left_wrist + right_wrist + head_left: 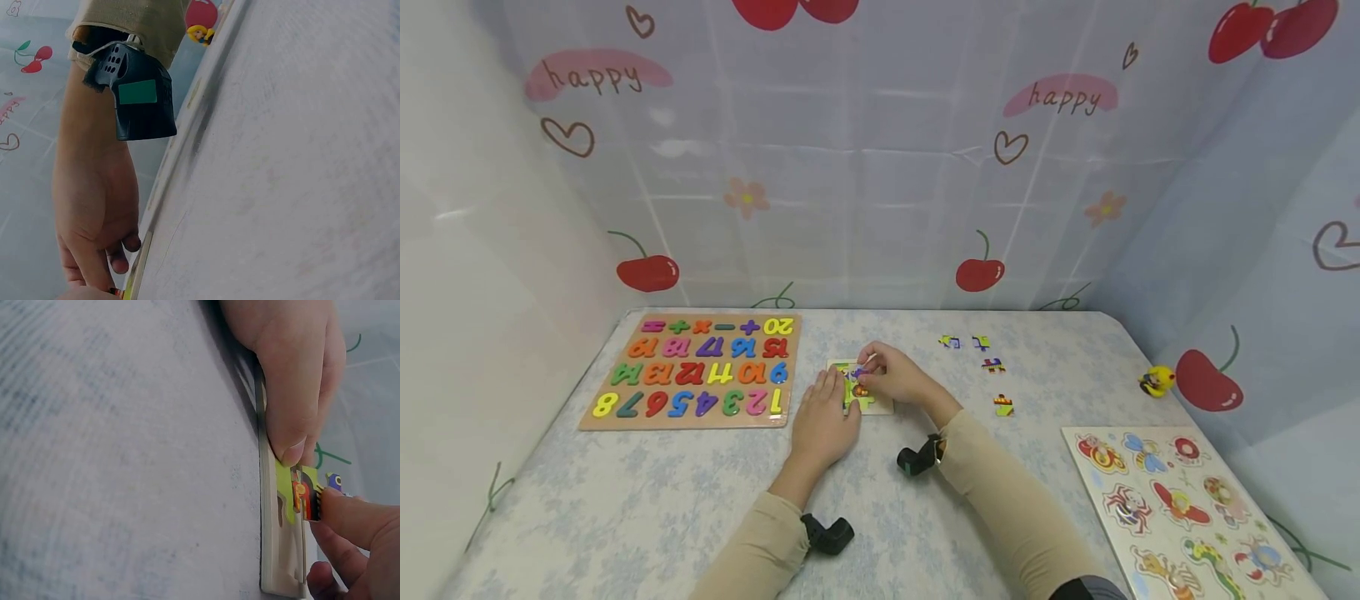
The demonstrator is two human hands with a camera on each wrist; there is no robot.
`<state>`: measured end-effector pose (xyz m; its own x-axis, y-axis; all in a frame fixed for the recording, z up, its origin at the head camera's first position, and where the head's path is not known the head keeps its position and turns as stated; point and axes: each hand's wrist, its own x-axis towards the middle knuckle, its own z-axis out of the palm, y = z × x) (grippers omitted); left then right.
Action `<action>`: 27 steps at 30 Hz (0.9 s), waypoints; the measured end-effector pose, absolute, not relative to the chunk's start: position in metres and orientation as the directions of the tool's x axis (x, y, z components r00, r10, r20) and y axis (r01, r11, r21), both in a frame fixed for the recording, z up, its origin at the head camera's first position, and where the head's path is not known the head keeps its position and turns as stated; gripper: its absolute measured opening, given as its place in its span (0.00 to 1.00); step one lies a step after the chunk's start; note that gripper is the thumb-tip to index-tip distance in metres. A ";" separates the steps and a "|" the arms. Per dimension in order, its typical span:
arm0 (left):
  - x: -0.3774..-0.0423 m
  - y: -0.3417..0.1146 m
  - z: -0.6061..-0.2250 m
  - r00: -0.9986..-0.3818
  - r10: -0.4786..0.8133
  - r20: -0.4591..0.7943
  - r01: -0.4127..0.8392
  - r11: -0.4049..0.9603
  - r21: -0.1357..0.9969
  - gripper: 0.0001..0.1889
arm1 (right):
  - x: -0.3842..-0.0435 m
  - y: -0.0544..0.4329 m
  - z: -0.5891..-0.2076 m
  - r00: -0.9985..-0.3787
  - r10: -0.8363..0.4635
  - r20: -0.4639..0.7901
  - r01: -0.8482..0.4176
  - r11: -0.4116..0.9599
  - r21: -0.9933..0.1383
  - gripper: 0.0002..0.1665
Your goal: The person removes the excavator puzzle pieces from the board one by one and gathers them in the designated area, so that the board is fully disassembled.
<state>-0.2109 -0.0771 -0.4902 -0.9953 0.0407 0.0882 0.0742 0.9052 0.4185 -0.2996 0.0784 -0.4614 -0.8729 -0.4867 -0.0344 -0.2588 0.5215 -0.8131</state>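
A small wooden jigsaw board [883, 408] lies at the middle of the table, partly filled with green and coloured pieces. My left hand [826, 417] rests on its left side with the fingers stretched out; its thumb [292, 453] presses the near edge in the right wrist view. Over the board, my right hand [897, 377] pinches a jigsaw piece [310, 495] in green, red and black, held slightly tilted at the board's surface. In the left wrist view the right hand [97, 194] points down at the board; the fingertips are partly hidden.
Several loose jigsaw pieces [993, 365] lie right of the board. On the left is a number board [685, 375] with coloured numerals. An insect puzzle board [1172, 500] lies at the front right, with a small yellow toy [1156, 381] beyond it.
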 end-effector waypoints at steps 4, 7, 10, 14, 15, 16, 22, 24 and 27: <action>-0.211 -0.077 -0.491 -0.995 0.038 0.090 0.073 0.904 0.421 0.35 | -0.300 0.079 -0.460 -0.905 -0.424 -0.005 -0.239 0.519 -0.821 0.10; -0.211 -0.077 -0.491 -0.995 0.040 0.092 0.076 0.903 0.423 0.35 | -0.300 0.081 -0.457 -0.920 -0.393 0.014 -0.240 0.533 -0.811 0.10; -0.212 -0.077 -0.492 -0.995 0.039 0.095 0.076 0.901 0.426 0.35 | -0.301 0.085 -0.453 -0.920 -0.392 0.010 -0.242 0.549 -0.800 0.12; -0.212 -0.077 -0.493 -0.995 0.035 0.096 0.073 0.900 0.430 0.35 | -0.303 0.097 -0.447 -0.930 -0.368 -0.030 -0.201 0.573 -0.795 0.15; -0.212 -0.077 -0.494 -0.995 0.034 0.096 0.072 0.900 0.431 0.35 | -0.303 0.101 -0.445 -0.932 -0.360 -0.040 -0.190 0.580 -0.792 0.15; -0.212 -0.077 -0.494 -0.995 0.033 0.095 0.071 0.899 0.432 0.35 | -0.304 0.106 -0.444 -0.935 -0.350 -0.051 -0.178 0.592 -0.786 0.15; -0.211 -0.077 -0.495 -0.995 0.029 0.097 0.069 0.894 0.443 0.35 | -0.306 0.137 -0.438 -0.947 -0.293 -0.133 -0.095 0.650 -0.754 0.14; -0.211 -0.077 -0.495 -0.995 0.029 0.098 0.069 0.894 0.443 0.35 | -0.308 0.149 -0.436 -0.948 -0.282 -0.144 -0.082 0.659 -0.748 0.15; -0.210 -0.077 -0.494 -0.994 0.030 0.103 0.073 0.893 0.444 0.35 | -0.309 0.166 -0.435 -0.953 -0.265 -0.145 -0.077 0.677 -0.732 0.15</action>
